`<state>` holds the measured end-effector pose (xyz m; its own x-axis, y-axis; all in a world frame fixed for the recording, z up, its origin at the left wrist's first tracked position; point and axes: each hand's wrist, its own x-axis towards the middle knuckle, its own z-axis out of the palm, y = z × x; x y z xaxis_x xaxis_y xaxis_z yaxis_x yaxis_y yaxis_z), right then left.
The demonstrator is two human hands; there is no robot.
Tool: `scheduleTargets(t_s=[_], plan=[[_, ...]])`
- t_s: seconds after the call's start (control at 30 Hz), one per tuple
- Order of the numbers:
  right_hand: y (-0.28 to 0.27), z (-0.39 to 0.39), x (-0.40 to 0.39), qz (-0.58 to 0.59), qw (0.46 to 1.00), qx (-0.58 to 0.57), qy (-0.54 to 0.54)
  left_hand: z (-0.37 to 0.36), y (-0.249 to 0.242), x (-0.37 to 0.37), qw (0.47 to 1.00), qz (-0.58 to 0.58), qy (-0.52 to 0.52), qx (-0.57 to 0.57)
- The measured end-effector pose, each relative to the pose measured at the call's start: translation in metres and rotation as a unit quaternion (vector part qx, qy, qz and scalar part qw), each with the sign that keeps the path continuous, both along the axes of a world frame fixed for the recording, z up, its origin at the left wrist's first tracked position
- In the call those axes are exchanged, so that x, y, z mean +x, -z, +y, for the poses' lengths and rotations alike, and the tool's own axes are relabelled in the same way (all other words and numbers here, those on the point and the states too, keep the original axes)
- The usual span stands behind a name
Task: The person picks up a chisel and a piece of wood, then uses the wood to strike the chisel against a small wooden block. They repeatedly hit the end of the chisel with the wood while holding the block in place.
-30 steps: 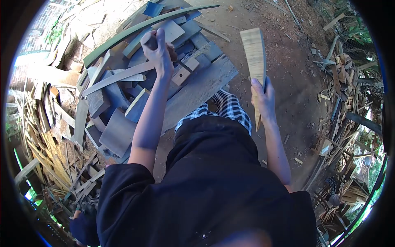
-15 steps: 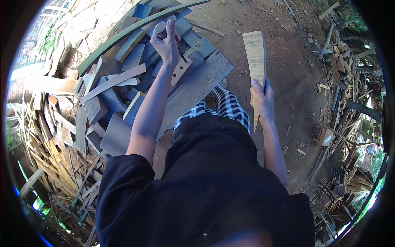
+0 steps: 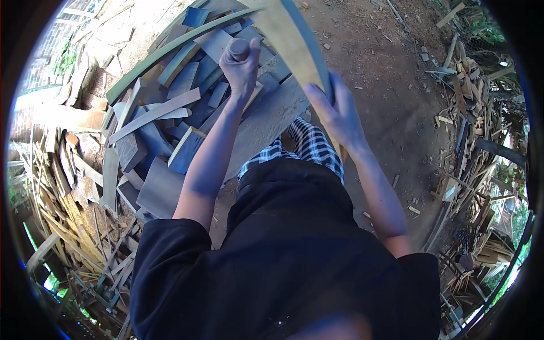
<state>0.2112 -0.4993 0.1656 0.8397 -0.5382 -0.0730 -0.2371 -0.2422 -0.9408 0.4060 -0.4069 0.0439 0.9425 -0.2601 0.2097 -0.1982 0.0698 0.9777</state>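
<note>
There is a single view, taken from a camera worn on the person's head. It looks steeply down and slightly forward along the body, so the dark shirt (image 3: 283, 249) fills the lower middle and both arms stretch away from the lens toward the top. The lens is a very wide fisheye: the picture sits inside a dark round border and straight edges bend near the rim. The left hand (image 3: 241, 65) and right hand (image 3: 337, 113) are close, at arm's length. Beyond them lie the wood pile (image 3: 164, 119) at upper left and the dirt ground (image 3: 396, 85) at upper right.
</note>
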Motion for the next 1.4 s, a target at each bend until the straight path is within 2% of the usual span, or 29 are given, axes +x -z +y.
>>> scheduleTargets(t_s=[0.07, 0.13, 0.17, 0.23, 0.27, 0.37, 0.43, 0.5, 0.57, 0.73, 0.77, 0.83, 0.87, 0.93, 1.0, 1.03, 1.07, 1.13, 1.17, 1.2, 1.27, 1.3, 1.37, 1.4], plan=[[-0.029, 0.010, 0.022, -0.033, 0.999, -0.009, -0.025, 0.000, -0.004, -0.009, 1.000, 0.004, 0.013, -0.019], [-0.035, 0.013, 0.037, -0.151, 0.973, -0.164, -0.063, 0.001, -0.018, -0.023, 0.988, 0.050, 0.051, -0.138], [-0.027, 0.011, 0.041, -0.151, 0.973, -0.166, -0.060, 0.006, -0.018, -0.027, 0.980, 0.074, 0.090, -0.164], [-0.009, 0.006, 0.048, 0.006, 0.921, -0.368, -0.128, 0.009, -0.004, -0.027, 0.985, 0.048, 0.097, -0.132], [-0.008, 0.004, 0.048, 0.003, 0.921, -0.369, -0.127, 0.011, 0.004, -0.025, 0.990, 0.021, 0.102, -0.096], [-0.012, 0.004, 0.049, 0.018, 0.931, -0.337, -0.138, 0.011, -0.012, -0.030, 0.988, 0.036, 0.083, -0.127], [-0.019, 0.014, 0.043, -0.075, 0.953, -0.277, -0.097, 0.015, -0.011, -0.030, 0.989, 0.033, 0.076, -0.125], [-0.009, 0.015, 0.042, -0.032, 0.940, -0.320, -0.115, 0.019, -0.013, -0.028, 0.996, -0.004, 0.072, -0.054], [-0.005, 0.015, 0.041, 0.012, 0.925, -0.361, -0.120, 0.021, -0.018, -0.029, 0.995, -0.013, 0.076, -0.068], [-0.019, 0.025, 0.041, -0.088, 0.956, -0.271, -0.064, 0.018, -0.021, -0.026, 0.986, 0.029, 0.090, -0.138], [-0.017, 0.024, 0.041, -0.088, 0.957, -0.270, -0.060, 0.021, -0.010, -0.023, 0.990, 0.008, 0.097, -0.104], [-0.010, 0.016, 0.044, 0.083, 0.943, -0.300, -0.116, 0.020, -0.014, -0.024, 0.991, -0.007, 0.102, -0.090], [-0.007, 0.010, 0.045, 0.081, 0.942, -0.305, -0.115, 0.018, -0.015, -0.025, 0.993, -0.017, 0.093, -0.077], [0.003, 0.010, 0.039, 0.007, 0.969, -0.227, -0.096, 0.022, -0.007, -0.018, 0.991, -0.024, 0.100, -0.086], [0.011, 0.010, 0.026, 0.013, 0.977, -0.198, -0.076, 0.026, -0.002, -0.013, 0.998, 0.009, 0.024, -0.049], [0.015, 0.010, 0.017, 0.020, 0.984, -0.170, -0.055, 0.036, -0.001, -0.009, 0.994, 0.098, 0.036, -0.034], [0.023, 0.008, 0.008, 0.021, 0.984, -0.168, -0.057, 0.040, 0.001, -0.008, 0.994, 0.098, 0.034, -0.032], [0.041, 0.002, -0.011, 0.053, 0.988, -0.143, -0.026, 0.044, 0.001, -0.003, 0.954, 0.221, -0.110, -0.172], [0.048, 0.000, -0.020, 0.051, 0.988, -0.144, -0.021, 0.050, 0.024, 0.011, 0.929, 0.263, -0.198, -0.168], [0.054, -0.002, -0.031, 0.083, 0.988, -0.132, -0.003, 0.061, 0.006, 0.010, 0.890, 0.364, -0.206, -0.180], [0.062, -0.006, -0.049, 0.117, 0.986, -0.120, 0.014, 0.082, 0.031, 0.037, 0.848, 0.411, -0.241, -0.232], [0.065, -0.007, -0.057, 0.136, 0.985, -0.094, 0.041, 0.084, 0.028, 0.040, 0.847, 0.413, -0.244, -0.230], [0.075, -0.007, -0.071, 0.145, 0.984, -0.043, 0.097, 0.089, 0.024, 0.046, 0.843, 0.357, -0.227, -0.332], [0.078, -0.007, -0.076, 0.147, 0.984, -0.043, 0.095, 0.085, 0.010, 0.042, 0.842, 0.357, -0.230, -0.331]])
